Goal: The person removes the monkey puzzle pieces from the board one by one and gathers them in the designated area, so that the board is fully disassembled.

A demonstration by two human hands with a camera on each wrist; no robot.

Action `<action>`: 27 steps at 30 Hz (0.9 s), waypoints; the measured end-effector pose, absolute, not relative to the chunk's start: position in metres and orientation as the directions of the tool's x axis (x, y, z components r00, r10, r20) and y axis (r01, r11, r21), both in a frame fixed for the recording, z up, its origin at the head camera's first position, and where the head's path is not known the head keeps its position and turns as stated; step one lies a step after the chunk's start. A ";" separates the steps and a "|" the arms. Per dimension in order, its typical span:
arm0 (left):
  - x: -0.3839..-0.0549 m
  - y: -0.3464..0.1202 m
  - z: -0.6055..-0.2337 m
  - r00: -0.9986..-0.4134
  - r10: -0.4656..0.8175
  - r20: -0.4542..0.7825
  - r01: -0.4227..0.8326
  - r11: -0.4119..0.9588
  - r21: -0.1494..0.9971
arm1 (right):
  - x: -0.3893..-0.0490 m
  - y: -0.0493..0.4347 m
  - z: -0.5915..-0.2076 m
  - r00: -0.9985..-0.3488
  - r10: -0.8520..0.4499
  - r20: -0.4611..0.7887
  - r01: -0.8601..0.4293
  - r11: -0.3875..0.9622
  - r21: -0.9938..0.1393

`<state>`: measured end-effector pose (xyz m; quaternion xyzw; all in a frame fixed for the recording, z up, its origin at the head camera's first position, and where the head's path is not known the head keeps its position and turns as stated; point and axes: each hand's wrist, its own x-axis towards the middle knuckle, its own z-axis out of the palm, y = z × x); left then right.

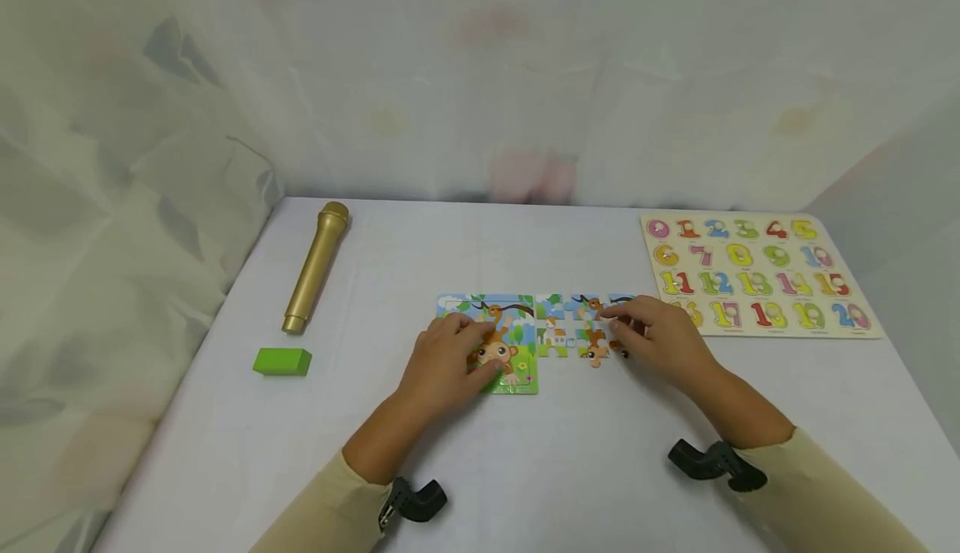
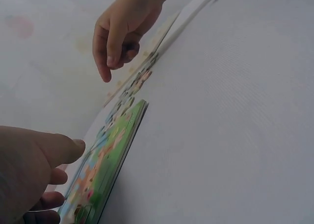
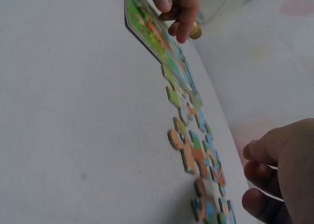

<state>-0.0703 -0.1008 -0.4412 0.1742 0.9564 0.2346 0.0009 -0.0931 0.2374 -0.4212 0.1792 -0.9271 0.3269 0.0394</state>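
Note:
A jigsaw board (image 1: 528,370) with a monkey picture lies flat on the white table. My left hand (image 1: 450,361) is over its left part, fingers loosely bent; in the left wrist view the thumb (image 2: 66,149) stands apart from the other fingers, with nothing between them. Loose jigsaw pieces (image 1: 553,338) lie in two rows along the board's right side. Over the rightmost ones hovers my right hand (image 1: 663,341), hiding part of them. Its fingertips (image 3: 251,150) are loosely bent and hold nothing in the right wrist view, beside the pieces (image 3: 182,148).
A number board (image 1: 787,332) with coloured numerals lies at the back right, partly behind the right hand. At the left are a gold microphone (image 1: 317,270) and a green block (image 1: 282,361). Patterned cloth (image 1: 480,78) hangs behind the table.

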 end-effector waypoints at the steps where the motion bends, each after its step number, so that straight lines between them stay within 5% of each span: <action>1: -0.070 -0.103 -0.441 -0.939 0.334 0.087 0.336 0.829 0.448 | -0.094 0.235 -0.422 -0.929 -0.322 0.182 -0.365 0.715 -0.596; 27: -0.061 -0.156 -0.443 -0.945 0.320 0.064 0.319 0.866 0.385 | -0.104 0.124 -0.431 -0.800 -0.593 0.092 -0.512 0.594 -0.621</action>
